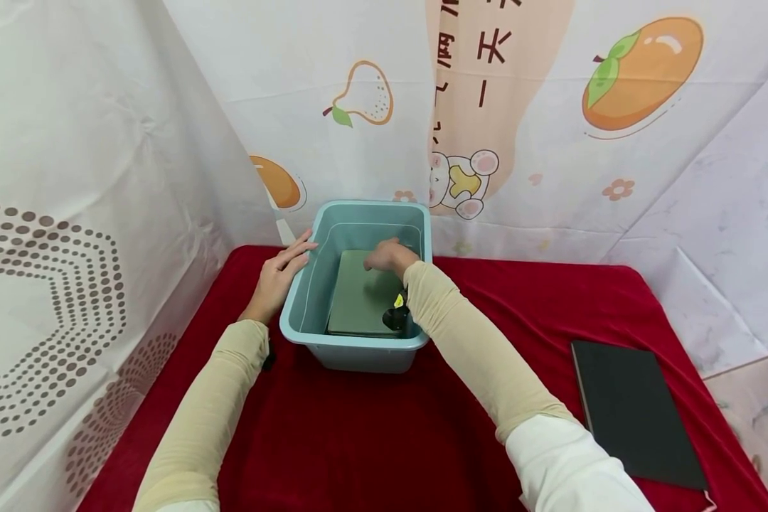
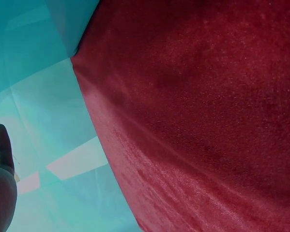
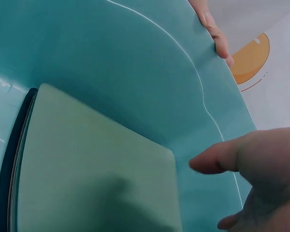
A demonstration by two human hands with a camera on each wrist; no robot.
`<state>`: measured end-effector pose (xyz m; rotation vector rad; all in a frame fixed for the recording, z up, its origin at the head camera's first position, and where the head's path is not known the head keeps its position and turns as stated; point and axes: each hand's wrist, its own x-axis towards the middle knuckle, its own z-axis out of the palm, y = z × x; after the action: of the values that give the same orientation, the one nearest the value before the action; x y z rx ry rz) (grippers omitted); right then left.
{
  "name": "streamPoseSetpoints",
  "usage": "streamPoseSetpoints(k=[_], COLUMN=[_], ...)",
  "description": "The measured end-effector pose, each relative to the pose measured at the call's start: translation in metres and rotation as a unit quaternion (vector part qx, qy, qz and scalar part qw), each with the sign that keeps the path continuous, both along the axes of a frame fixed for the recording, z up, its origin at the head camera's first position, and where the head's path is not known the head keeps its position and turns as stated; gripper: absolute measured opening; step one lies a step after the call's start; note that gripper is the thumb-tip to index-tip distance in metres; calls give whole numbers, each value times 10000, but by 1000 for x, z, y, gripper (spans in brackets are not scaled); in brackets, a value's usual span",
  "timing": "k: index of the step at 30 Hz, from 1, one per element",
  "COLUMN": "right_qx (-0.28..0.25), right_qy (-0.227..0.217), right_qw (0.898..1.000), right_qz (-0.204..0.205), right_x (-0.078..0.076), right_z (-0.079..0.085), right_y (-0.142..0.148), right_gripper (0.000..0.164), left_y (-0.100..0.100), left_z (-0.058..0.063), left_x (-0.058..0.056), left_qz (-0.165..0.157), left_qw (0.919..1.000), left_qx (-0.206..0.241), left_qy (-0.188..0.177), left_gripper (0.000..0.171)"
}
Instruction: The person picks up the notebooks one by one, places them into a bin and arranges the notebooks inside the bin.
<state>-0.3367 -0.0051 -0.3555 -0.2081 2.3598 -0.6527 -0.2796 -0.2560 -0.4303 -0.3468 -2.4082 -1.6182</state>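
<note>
A light blue plastic tub (image 1: 358, 359) stands on the red cloth, near the back wall. Inside it lies a green-covered notebook (image 1: 355, 299), with dark edges of something under it visible in the right wrist view. My left hand (image 1: 280, 279) rests against the tub's left rim, its fingers extended along the edge. My right hand (image 1: 390, 257) reaches into the tub above the notebook (image 3: 96, 159). In the right wrist view, the right hand (image 3: 268, 169) has thumb and finger apart, with nothing between them. The other right fingers are largely hidden.
A black notebook (image 1: 640, 412) lies on the red cloth (image 1: 371, 441) at the right. Printed curtains (image 1: 518, 142) hang behind and at the left. A small dark object (image 1: 269, 355) shows beside the left wrist.
</note>
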Motion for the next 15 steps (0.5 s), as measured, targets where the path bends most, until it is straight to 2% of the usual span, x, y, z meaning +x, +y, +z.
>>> streamPoseSetpoints(k=[3, 9, 12, 15], right_qx=[-246, -421, -312, -91], right_qy=[-36, 69, 213, 462], right_qw=[9995, 9984, 9990, 9989], right_qz=[-212, -361, -243, 53], right_x=[1, 4, 7, 11], right_z=[-1, 1, 5, 9], right_y=[0, 0, 0, -1], right_gripper=[76, 77, 78, 83], left_y=[0, 0, 0, 0], left_z=[0, 0, 1, 1], left_x=[0, 1, 2, 3], left_qz=[-13, 22, 19, -15], left_qw=[10000, 10000, 10000, 9999], left_qx=[9, -9, -63, -27], left_qy=[45, -7, -72, -110], left_gripper=[37, 38, 38, 38])
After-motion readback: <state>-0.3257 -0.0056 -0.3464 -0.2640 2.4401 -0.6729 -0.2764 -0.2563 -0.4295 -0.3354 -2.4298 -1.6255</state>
